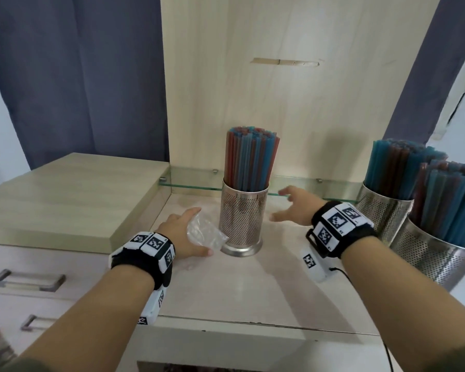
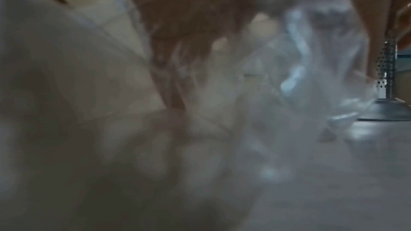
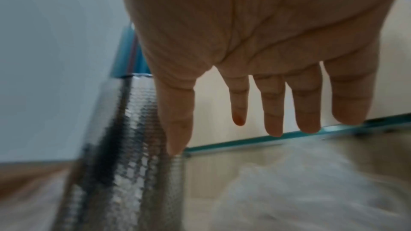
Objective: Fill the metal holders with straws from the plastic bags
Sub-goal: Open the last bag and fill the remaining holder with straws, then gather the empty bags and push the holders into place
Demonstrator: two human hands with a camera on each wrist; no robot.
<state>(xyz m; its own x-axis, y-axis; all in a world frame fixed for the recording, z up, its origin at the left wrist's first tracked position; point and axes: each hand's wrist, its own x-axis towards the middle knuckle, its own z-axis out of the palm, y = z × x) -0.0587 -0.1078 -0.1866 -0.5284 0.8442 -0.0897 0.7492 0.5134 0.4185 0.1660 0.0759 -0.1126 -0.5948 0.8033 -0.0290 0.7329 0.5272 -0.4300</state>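
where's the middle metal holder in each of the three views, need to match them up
Head: middle metal holder stands at centre, full of straws, between the left hand and right hand.
Left wrist: only a perforated sliver and the base at the far right edge, behind the blurred plastic bag.
Right wrist: tall blurred cylinder at lower left, beside the thumb.
Shared landmark: the glass shelf edge.
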